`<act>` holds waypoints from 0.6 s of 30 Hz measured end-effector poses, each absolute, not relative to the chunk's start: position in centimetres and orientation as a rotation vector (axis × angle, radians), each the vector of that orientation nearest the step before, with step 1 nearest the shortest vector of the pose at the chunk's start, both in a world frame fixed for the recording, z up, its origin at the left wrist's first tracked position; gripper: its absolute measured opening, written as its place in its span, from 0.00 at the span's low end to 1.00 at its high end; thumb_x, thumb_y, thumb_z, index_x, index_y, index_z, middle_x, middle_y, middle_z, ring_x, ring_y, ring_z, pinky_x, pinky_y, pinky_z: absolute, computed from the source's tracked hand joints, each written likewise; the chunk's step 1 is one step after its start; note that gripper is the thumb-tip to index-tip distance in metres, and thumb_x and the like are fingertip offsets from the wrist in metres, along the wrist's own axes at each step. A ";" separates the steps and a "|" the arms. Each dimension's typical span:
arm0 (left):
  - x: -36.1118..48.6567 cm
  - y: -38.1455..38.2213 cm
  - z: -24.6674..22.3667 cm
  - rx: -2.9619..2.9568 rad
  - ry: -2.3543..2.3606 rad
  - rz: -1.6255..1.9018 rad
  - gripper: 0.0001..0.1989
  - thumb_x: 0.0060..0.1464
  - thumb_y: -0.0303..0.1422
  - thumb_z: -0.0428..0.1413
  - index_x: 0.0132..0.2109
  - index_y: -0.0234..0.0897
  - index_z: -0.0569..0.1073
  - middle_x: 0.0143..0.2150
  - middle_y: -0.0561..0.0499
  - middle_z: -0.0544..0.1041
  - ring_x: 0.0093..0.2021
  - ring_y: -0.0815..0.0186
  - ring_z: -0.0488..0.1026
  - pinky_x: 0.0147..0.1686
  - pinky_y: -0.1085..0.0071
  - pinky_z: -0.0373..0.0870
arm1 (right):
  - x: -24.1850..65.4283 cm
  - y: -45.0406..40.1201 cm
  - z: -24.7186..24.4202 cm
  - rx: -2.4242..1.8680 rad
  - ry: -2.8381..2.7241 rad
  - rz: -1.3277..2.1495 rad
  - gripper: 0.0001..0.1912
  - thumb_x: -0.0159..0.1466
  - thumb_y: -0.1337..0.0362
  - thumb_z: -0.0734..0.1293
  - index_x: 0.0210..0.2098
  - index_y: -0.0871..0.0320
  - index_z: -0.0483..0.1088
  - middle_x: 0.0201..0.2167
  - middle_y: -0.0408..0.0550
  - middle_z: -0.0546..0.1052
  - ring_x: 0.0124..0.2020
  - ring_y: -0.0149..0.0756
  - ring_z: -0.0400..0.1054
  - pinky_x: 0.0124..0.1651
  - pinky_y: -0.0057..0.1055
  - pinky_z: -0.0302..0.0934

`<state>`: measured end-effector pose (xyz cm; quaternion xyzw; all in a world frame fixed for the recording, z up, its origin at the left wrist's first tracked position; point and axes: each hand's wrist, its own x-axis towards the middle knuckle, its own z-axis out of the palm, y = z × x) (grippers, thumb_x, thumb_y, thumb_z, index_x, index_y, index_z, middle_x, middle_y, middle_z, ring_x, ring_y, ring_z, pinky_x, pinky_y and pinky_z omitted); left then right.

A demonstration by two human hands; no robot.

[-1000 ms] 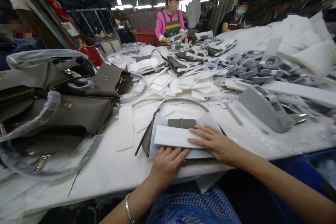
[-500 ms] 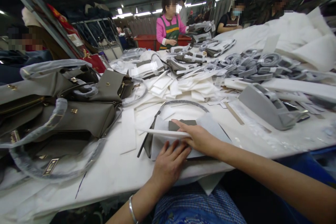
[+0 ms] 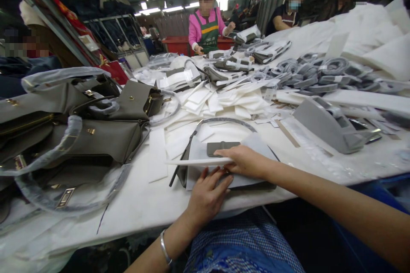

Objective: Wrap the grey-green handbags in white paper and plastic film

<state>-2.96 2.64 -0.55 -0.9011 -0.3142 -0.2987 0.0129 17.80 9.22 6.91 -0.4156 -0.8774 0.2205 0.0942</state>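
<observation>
A dark grey handbag lies flat on the white table before me, its strap arched away toward the far side. White wrapping paper covers most of the bag, and a grey closure tab shows on top. My right hand pinches the right end of a thin white foam sheet, which stands edge-on across the bag. Just nearer to me, my left hand rests with fingers spread on the paper, its fingertips beneath the sheet.
Several grey handbags with wrapped handles crowd the left. Behind are white foam pieces and coiled grey straps. A grey tape dispenser stands at right. A co-worker in a green apron stands across the table.
The closure tab is more exposed now. My hands keep nearly the same places on the bag and foam sheet. The co-worker's hands have moved apart.
</observation>
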 end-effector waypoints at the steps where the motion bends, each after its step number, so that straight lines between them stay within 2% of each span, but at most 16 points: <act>1: -3.0 2.7 -0.6 -2.808 -0.978 -0.936 0.18 0.66 0.30 0.52 0.61 0.40 0.70 0.61 0.45 0.73 0.64 0.57 0.67 0.65 0.51 0.62 | 17.6 8.9 6.8 -1.272 -2.572 0.643 0.22 0.61 0.69 0.68 0.55 0.57 0.72 0.44 0.53 0.81 0.45 0.45 0.76 0.46 0.32 0.64; 3: -3.0 2.7 -0.6 -2.808 -0.973 -0.935 0.18 0.65 0.30 0.53 0.61 0.40 0.70 0.61 0.45 0.73 0.64 0.57 0.67 0.65 0.51 0.62 | 17.5 8.4 6.8 -1.299 -2.526 0.653 0.12 0.62 0.69 0.66 0.45 0.56 0.76 0.38 0.48 0.82 0.40 0.41 0.76 0.43 0.30 0.64; 4: -3.0 2.7 -0.6 -2.808 -0.968 -0.938 0.18 0.65 0.30 0.53 0.61 0.40 0.70 0.61 0.44 0.73 0.64 0.57 0.67 0.65 0.51 0.62 | 17.7 8.2 6.9 -1.286 -2.511 0.651 0.12 0.63 0.69 0.64 0.43 0.55 0.76 0.37 0.47 0.82 0.40 0.40 0.76 0.43 0.30 0.64; 6: -3.0 2.7 -0.5 -2.804 -0.958 -0.947 0.18 0.66 0.30 0.52 0.61 0.40 0.71 0.61 0.45 0.74 0.64 0.58 0.67 0.65 0.51 0.62 | 18.4 8.0 7.3 -1.243 -2.470 0.576 0.19 0.63 0.73 0.62 0.50 0.54 0.75 0.44 0.48 0.81 0.45 0.40 0.75 0.47 0.31 0.65; 9: -3.0 2.6 -0.5 -2.798 -0.979 -0.945 0.17 0.66 0.31 0.52 0.60 0.42 0.71 0.60 0.46 0.74 0.62 0.58 0.69 0.63 0.54 0.64 | 20.3 7.7 7.8 -1.161 -2.453 0.313 0.34 0.61 0.78 0.58 0.65 0.52 0.64 0.59 0.49 0.74 0.57 0.39 0.69 0.58 0.36 0.62; 11: -3.0 2.4 -0.6 -2.790 -1.019 -0.937 0.18 0.66 0.33 0.52 0.61 0.42 0.70 0.56 0.45 0.76 0.57 0.59 0.73 0.57 0.59 0.71 | 21.7 7.4 7.9 -1.097 -2.548 0.158 0.35 0.63 0.78 0.57 0.67 0.49 0.60 0.64 0.49 0.69 0.61 0.41 0.64 0.63 0.41 0.59; 14: -3.0 2.3 -0.9 -2.770 -1.074 -0.909 0.19 0.67 0.35 0.52 0.62 0.43 0.70 0.46 0.47 0.80 0.44 0.62 0.78 0.45 0.66 0.75 | 23.5 7.1 7.3 -1.072 -2.708 0.036 0.31 0.67 0.74 0.59 0.68 0.48 0.59 0.65 0.50 0.68 0.61 0.45 0.64 0.62 0.46 0.59; 16: -3.1 2.4 -1.0 -2.757 -1.081 -0.878 0.18 0.67 0.35 0.52 0.62 0.45 0.70 0.43 0.48 0.80 0.41 0.62 0.78 0.43 0.66 0.75 | 24.1 7.0 6.7 -1.077 -2.746 0.027 0.30 0.68 0.73 0.60 0.68 0.47 0.59 0.64 0.52 0.68 0.60 0.46 0.65 0.62 0.47 0.59; 18: -3.2 2.5 -1.0 -2.765 -1.059 -0.843 0.18 0.66 0.35 0.53 0.61 0.45 0.71 0.44 0.47 0.79 0.42 0.61 0.77 0.44 0.66 0.74 | 24.2 7.0 6.1 -1.083 -2.750 0.049 0.29 0.69 0.72 0.59 0.68 0.46 0.59 0.64 0.52 0.69 0.60 0.46 0.65 0.62 0.47 0.58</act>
